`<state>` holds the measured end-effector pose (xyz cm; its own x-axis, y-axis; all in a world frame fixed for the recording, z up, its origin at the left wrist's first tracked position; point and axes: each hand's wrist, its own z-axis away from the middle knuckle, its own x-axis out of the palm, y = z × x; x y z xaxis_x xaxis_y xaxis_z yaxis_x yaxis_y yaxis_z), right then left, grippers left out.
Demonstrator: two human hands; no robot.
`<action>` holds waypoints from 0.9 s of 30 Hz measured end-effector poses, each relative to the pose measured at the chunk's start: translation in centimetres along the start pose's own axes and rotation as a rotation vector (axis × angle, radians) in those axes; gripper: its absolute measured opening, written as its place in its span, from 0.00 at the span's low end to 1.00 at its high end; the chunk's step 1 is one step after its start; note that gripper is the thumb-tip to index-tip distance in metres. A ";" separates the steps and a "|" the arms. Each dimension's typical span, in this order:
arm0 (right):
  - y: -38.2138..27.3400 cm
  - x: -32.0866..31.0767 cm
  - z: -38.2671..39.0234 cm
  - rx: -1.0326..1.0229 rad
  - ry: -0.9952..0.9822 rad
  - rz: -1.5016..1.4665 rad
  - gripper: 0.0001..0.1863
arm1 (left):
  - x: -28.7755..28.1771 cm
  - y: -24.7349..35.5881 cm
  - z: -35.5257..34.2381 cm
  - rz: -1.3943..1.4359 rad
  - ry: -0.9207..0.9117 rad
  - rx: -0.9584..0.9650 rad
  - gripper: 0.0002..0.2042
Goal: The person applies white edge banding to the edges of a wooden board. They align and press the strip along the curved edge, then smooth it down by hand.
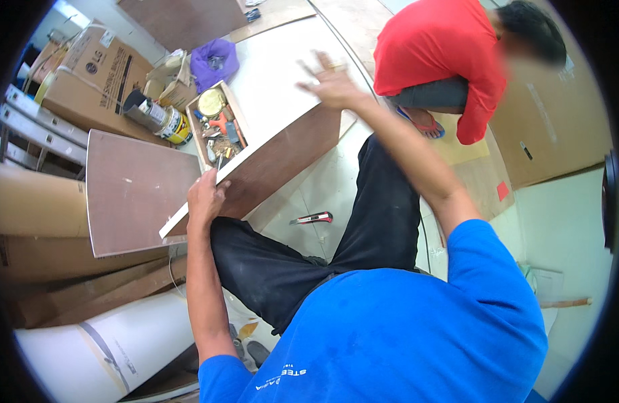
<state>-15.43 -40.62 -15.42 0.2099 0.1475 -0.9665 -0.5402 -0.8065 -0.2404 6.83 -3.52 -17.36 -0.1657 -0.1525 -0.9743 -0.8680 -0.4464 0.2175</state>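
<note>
A brown wooden panel [282, 164] with a pale edge stands on its side across my knees, running from lower left to upper right. My left hand [207, 198] is closed around the pale edge near the panel's lower left end. Over the far right end, my right hand [329, 84] is raised with its fingers spread and nothing in them, slightly blurred. Behind it lies a white board [276, 67]. On the tiled floor between my legs is a red and black utility knife [313, 218], its blade pointing left.
Beyond the panel, a wooden tray [241, 119] holds several tools, near cans [172, 124] and a purple bag [215, 64]. Another brown panel [141, 195] leans at left, below a large cardboard box [98, 84]. A person in red [430, 54] squats at far right.
</note>
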 end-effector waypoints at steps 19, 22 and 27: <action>1.6 1.8 -3.0 0.023 -0.054 0.178 0.49 | -0.3 1.8 1.8 0.004 0.008 -0.016 0.16; 0.7 2.3 -3.0 0.027 -0.076 0.181 0.48 | 0.0 2.0 2.0 -0.007 0.040 -0.023 0.15; -13.3 6.3 -1.4 -0.194 -0.100 -0.087 0.47 | 0.5 2.4 1.9 -0.038 0.015 -0.024 0.15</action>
<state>-5.81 -29.77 -18.18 0.1616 0.2695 -0.9493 -0.3553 -0.8816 -0.3107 3.81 -3.02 -17.38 -0.1255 -0.1484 -0.9809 -0.8622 -0.4729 0.1818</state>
